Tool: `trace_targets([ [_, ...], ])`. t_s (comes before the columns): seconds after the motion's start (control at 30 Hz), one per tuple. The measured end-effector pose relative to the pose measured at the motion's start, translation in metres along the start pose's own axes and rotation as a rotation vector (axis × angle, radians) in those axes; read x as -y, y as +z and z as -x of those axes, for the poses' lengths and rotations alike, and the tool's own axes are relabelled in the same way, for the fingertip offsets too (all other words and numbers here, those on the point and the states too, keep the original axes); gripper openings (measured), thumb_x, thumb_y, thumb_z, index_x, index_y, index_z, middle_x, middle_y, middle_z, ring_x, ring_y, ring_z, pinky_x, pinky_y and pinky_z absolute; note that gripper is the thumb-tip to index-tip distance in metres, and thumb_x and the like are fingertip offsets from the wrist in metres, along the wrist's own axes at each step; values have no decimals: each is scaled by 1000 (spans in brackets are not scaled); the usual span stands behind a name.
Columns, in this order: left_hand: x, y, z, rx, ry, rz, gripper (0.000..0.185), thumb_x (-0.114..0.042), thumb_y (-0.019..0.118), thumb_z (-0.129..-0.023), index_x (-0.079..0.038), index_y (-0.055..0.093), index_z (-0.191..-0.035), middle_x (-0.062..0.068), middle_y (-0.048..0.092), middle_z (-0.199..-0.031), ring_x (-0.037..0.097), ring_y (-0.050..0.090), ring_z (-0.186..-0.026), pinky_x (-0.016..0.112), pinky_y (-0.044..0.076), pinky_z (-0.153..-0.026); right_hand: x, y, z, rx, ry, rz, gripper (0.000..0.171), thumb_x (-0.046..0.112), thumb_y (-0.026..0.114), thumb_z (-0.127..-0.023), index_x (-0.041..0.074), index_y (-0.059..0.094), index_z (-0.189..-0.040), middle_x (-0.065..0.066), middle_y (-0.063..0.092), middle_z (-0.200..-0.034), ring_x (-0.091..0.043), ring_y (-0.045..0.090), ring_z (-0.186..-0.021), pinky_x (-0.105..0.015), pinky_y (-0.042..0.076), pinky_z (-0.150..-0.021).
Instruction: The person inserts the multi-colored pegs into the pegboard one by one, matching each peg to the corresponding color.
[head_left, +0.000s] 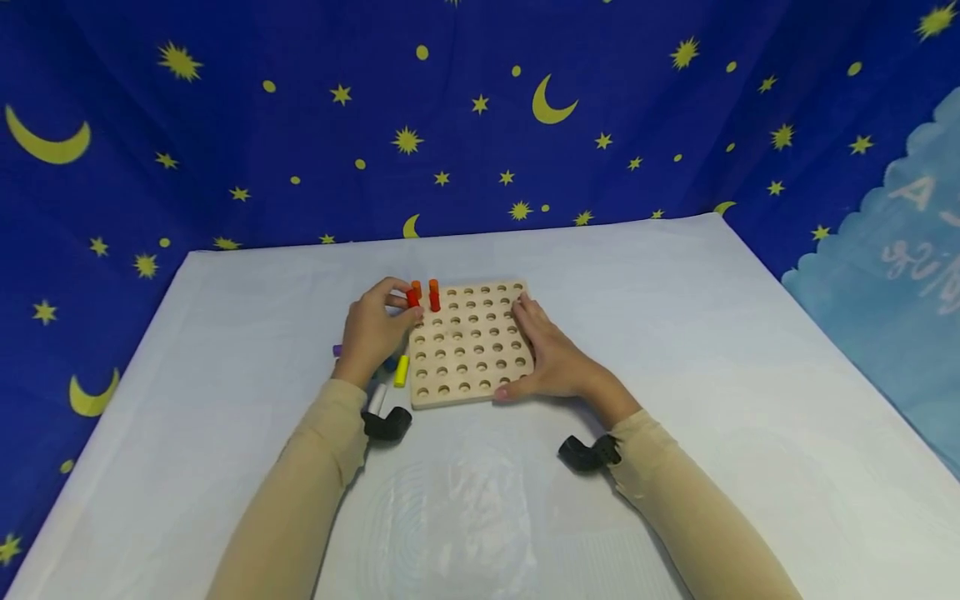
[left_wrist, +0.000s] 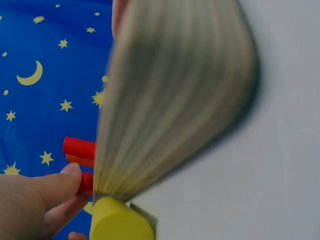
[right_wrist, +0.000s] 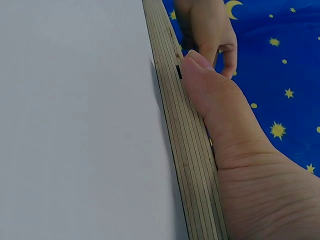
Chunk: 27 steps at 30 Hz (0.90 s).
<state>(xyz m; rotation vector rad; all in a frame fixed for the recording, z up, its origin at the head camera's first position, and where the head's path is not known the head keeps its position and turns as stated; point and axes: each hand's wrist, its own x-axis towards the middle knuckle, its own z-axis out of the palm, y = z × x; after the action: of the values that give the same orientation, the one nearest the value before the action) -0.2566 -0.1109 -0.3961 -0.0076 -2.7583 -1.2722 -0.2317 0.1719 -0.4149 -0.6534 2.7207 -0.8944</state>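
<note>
Here, left hand (head_left: 372, 331) at pegboard (head_left: 471, 343) corner

Staged tabletop recording booth, not a lived-in room. A table (head_left: 675, 350) covered with a plain white sheet stood enclosed at the back and both sides by a hung blue cloth backdrop (head_left: 225, 125) printed with yellow moons and stars. A pale blue cloud-shaped panel (head_left: 892, 275) with faint lettering hung at the right. Small black cameras (head_left: 588, 452) were strapped at the person's wrists.
</note>
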Motion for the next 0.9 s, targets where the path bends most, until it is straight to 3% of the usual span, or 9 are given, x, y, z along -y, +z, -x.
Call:
trace_targets([
  [0.2,1,6,-2,-68,39,-30,37,-28,73,-91,-19,62,-125,9,72,-110,32,64,-99,46,46,-86,-2,1,0,0,8,-2,144,63,89,-57,16,0,-160,-2,-13,-168,-22,-8,-155,-50,8,-123],
  [0.43,3,11,0,-152,200,-122,35,-19,76,-88,-14,68,-122,10,73,-107,30,66,-99,45,48,-86,-1,1,0,2,13,2,145,64,88,-56,17,-1,-160,-1,-14,-167,-21,-8,-155,-49,8,-124],
  [0.53,3,11,1,-164,234,-154,35,-16,77,-87,-13,69,-121,11,74,-106,30,68,-99,46,49,-86,-1,1,1,-1,11,5,145,65,88,-56,17,-1,-160,-2,-13,-167,-22,-7,-155,-49,8,-123],
  [0.77,-8,-2,10,-109,149,-195,46,-19,75,-89,-15,60,-132,11,70,-113,32,65,-101,48,50,-86,-1,2,-1,-2,-5,-1,145,64,88,-57,15,-1,-160,-3,-13,-168,-22,-8,-155,-49,8,-123],
  [0.9,-10,-16,16,-74,87,-150,41,-25,66,-96,-17,57,-135,10,67,-117,31,61,-88,44,48,-75,-3,1,0,-4,-7,-3,145,64,88,-57,15,-1,-160,-3,-13,-167,-23,-7,-155,-50,9,-123],
])
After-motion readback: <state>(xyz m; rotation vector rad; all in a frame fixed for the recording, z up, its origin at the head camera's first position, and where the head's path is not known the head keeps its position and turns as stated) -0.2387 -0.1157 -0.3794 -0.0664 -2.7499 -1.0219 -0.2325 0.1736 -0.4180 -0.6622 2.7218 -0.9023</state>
